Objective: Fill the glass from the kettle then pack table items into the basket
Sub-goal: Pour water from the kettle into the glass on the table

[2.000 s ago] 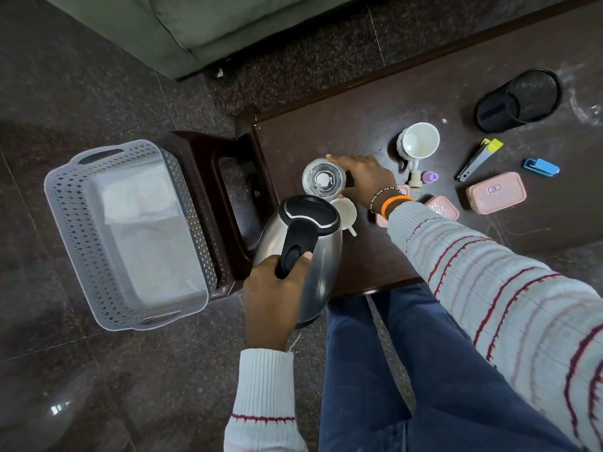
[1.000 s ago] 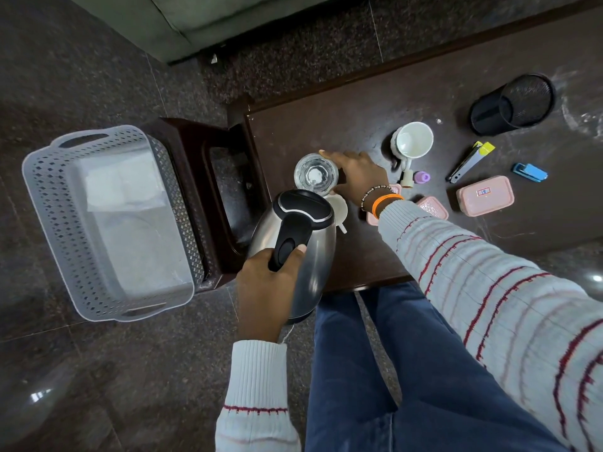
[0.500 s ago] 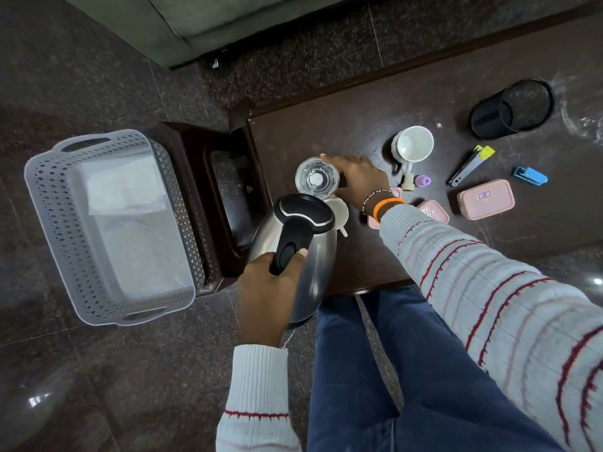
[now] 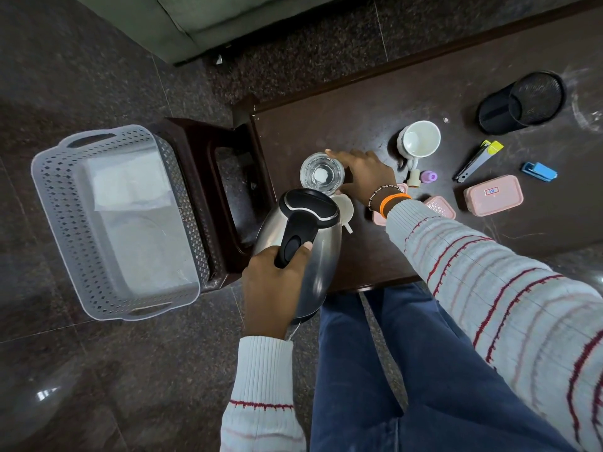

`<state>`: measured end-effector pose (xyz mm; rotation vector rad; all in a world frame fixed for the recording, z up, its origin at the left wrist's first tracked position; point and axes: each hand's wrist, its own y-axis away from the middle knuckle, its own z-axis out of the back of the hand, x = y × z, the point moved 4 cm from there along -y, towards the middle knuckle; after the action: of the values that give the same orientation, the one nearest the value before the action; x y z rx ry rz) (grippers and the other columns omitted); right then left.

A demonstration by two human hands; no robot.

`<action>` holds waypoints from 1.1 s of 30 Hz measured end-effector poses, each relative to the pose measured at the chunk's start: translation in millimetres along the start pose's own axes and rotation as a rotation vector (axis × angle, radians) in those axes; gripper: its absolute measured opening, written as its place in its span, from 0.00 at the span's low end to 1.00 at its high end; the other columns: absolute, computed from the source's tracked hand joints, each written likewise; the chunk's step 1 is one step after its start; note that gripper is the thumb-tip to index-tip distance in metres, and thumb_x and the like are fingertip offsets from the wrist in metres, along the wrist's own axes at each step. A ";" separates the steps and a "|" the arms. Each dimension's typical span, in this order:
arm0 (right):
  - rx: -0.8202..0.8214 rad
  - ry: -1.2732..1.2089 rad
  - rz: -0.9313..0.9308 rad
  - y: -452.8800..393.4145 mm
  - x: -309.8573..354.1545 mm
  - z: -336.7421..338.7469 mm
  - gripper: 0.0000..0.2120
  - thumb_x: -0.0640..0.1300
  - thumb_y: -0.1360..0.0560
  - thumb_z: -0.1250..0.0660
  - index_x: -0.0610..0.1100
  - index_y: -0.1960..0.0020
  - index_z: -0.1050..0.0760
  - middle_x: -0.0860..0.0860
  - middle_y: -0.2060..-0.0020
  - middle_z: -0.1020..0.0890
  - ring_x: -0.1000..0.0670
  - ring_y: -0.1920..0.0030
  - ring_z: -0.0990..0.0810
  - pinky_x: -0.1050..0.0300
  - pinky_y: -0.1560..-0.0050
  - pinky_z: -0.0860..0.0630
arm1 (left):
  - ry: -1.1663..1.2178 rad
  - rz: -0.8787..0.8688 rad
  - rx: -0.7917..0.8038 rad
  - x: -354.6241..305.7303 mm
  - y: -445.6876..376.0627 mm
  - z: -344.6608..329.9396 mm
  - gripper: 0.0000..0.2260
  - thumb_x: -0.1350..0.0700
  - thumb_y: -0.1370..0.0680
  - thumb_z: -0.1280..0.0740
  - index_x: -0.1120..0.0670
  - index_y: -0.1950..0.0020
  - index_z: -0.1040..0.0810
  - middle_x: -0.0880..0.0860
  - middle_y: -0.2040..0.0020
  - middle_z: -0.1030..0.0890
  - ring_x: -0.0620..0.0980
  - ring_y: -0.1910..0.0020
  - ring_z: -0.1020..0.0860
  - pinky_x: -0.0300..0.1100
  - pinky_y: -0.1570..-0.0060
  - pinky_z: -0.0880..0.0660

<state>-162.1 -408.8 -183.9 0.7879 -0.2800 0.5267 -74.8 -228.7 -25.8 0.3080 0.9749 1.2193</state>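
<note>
A clear glass stands near the left end of the dark table. My right hand wraps its right side. My left hand grips the black handle of a steel kettle, which is tilted with its spout end just below the glass rim. A white perforated basket sits on the floor at the left, with white paper lying inside.
On the table lie a white mug, a black mesh pen holder, a nail clipper, a blue stapler, pink boxes, a purple cap and a small white funnel. A dark stool stands between table and basket.
The kettle has stayed tipped toward the glass, shifting only slightly. My right hand has kept its hold on the glass. The view has drifted a little.
</note>
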 end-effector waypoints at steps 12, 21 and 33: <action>0.008 0.007 0.005 -0.8 -0.9 0.1 0.34 0.48 0.30 0.30 0.60 0.29 0.41 0.47 0.37 0.26 0.41 0.36 0.30 0.44 0.41 0.27 | 0.009 -0.006 0.000 1.2 -1.2 1.1 0.20 0.45 0.29 0.32 0.60 0.70 0.27 0.61 0.70 0.22 0.61 0.66 0.24 0.53 0.59 0.25; 0.012 -0.005 0.001 -0.6 -0.1 -0.4 0.35 0.49 0.31 0.29 0.60 0.29 0.41 0.47 0.38 0.26 0.41 0.36 0.30 0.43 0.41 0.26 | 0.008 -0.012 -0.004 -0.2 -3.4 3.2 0.20 0.45 0.29 0.32 0.61 0.70 0.26 0.61 0.69 0.22 0.62 0.65 0.23 0.52 0.59 0.25; 0.022 -0.010 -0.012 -2.1 -1.9 -1.6 0.36 0.49 0.31 0.29 0.61 0.28 0.42 0.46 0.36 0.27 0.41 0.35 0.30 0.44 0.40 0.27 | 0.029 -0.023 0.012 2.2 -2.4 5.9 0.21 0.45 0.29 0.31 0.62 0.69 0.26 0.62 0.69 0.22 0.63 0.65 0.23 0.52 0.59 0.25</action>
<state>-162.4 -409.5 -187.1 0.8134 -0.2791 0.5156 -68.7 -225.9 -25.0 0.2884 1.0089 1.2002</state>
